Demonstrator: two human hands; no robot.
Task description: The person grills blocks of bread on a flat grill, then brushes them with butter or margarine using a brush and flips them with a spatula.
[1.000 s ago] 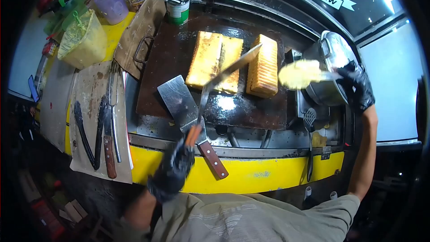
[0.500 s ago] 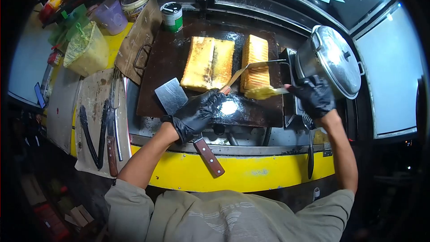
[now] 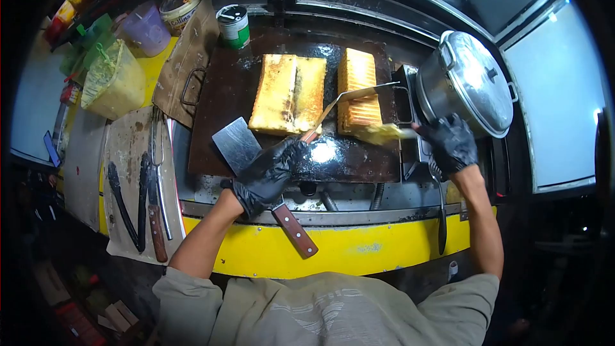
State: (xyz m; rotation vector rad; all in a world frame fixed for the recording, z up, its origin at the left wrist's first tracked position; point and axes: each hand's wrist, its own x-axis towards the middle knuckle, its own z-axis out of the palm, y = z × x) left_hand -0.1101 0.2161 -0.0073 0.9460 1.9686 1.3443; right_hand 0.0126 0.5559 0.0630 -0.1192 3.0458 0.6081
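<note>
In black gloves, my left hand (image 3: 272, 170) closes round the wooden handle of a bent-bladed spatula (image 3: 368, 91), whose metal blade lies across the top of a toasted, sliced bread block (image 3: 360, 67). My right hand (image 3: 451, 144), also gloved, grips a flat tool; its end is coated in yellow spread (image 3: 381, 132) and blurred, at the block's near end. Left of that block, a golden slab of bread (image 3: 288, 93), split lengthwise, rests on the dark griddle (image 3: 221, 90). Beneath my left hand lies a second spatula (image 3: 236, 144), its brown handle jutting over the front edge.
A lidded metal pot (image 3: 471, 83) stands at the right, near a slotted turner (image 3: 441, 211). Tongs (image 3: 128, 208) and a long fork (image 3: 160, 173) lie on cardboard at the left. Behind them are a tub of yellow spread (image 3: 115, 86) and a green-and-white can (image 3: 234, 29).
The whole view has shifted slightly left. Relative to the bread block, the spread-coated tool in my right hand has moved a little to the right. My left hand still holds the spatula.
</note>
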